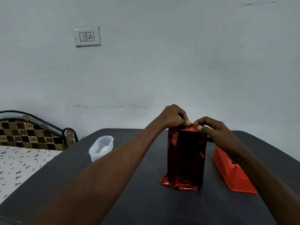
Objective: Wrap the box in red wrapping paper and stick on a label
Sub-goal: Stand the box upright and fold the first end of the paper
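Both bare forearms reach forward, converging toward one o'clock. The left hand (174,116) is knuckles-up, its thumb and curled fingers pinching. The right hand (213,128) sits just beside it at three o'clock, fingertips likewise pinched, nearly touching the left.

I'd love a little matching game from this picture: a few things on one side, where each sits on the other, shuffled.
Things:
1. tall box in shiny red wrapping paper
2. translucent plastic tub
3. orange-red plastic tape dispenser
4. white wall switch plate

Places:
A. on the wall, upper left
B. standing upright mid-table, pinched at its top by both hands
C. right of the box
D. left of the box

Pairs: 1-B, 2-D, 3-C, 4-A
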A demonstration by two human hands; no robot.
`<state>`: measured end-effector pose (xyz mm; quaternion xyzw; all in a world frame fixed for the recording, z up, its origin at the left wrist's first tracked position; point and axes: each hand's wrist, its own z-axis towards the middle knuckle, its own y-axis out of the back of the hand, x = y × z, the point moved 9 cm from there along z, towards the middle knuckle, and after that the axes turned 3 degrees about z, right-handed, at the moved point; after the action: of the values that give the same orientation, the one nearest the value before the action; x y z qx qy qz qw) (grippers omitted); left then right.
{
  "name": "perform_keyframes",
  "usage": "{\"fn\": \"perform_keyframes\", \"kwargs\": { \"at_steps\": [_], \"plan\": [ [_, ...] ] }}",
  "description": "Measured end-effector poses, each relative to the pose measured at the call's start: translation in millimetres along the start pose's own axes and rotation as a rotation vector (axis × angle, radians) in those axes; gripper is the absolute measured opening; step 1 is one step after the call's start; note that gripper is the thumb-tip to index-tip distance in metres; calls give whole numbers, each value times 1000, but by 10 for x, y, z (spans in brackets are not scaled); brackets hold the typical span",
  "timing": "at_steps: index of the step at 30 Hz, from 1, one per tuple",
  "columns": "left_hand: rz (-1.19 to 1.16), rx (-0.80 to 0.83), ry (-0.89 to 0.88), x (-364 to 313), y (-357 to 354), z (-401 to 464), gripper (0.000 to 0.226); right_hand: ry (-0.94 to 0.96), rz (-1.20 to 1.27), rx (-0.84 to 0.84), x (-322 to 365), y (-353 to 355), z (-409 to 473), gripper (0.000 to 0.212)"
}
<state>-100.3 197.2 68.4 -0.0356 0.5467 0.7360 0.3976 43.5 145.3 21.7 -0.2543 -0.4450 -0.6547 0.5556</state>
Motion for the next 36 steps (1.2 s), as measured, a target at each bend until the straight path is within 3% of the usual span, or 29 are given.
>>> {"fn": "perform_keyframes", "kwargs": {
  "at_steps": [14,18,21,26,28,36],
  "plan": [
    [-331,-13,178,357,-123,-31,17,6,107,-71,-37,-69,4,34],
    [-167,-149,190,283,81,-75,20,39,89,-136,-104,-28,-2,37],
    [-108,-284,65,15,299,-195,30,55,76,-172,-150,-7,-7,36],
    [360,-87,-128,-222,-173,-471,37,72,99,-179,-186,-28,10,35],
    [476,-91,-203,-197,-237,-542,44,67,101,-192,-208,-9,19,36],
    [501,-43,-101,-50,-281,-573,68,34,54,-205,-216,5,26,35]
  ]
}}
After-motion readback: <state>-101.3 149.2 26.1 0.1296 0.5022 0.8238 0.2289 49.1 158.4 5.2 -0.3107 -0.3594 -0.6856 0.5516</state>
